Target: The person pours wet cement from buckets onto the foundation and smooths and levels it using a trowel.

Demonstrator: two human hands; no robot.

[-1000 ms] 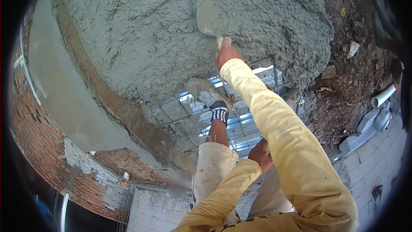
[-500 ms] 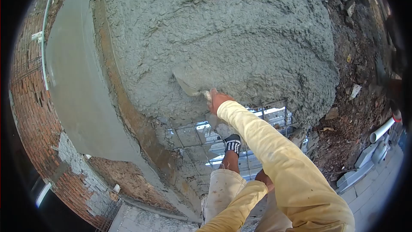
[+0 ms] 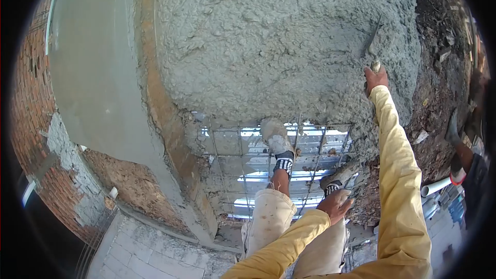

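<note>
My right hand (image 3: 376, 78) grips the handle of a trowel (image 3: 372, 41), with the blade tilted on edge against the wet concrete (image 3: 279, 57) at its right side. My left hand (image 3: 336, 206) is over my right knee, fingers loosely stretched out with nothing in them. Beneath and in front of me, a grid of steel bars (image 3: 240, 150) lies over ribbed metal sheeting (image 3: 258, 176). My left foot (image 3: 275, 137), smeared with concrete, stands at the edge of the wet mass.
A brown board (image 3: 159, 93) runs along the left edge of the concrete, beside a smooth grey strip (image 3: 95, 72) and a brick wall (image 3: 31, 103). Dirt and rubble (image 3: 436, 72) border the right. Another person's leg (image 3: 463, 155) and a white pipe (image 3: 435, 187) are at far right.
My right hand has swung the trowel from the middle of the concrete to its right side. My left hand has come into fuller view, and the camera view has shifted.
</note>
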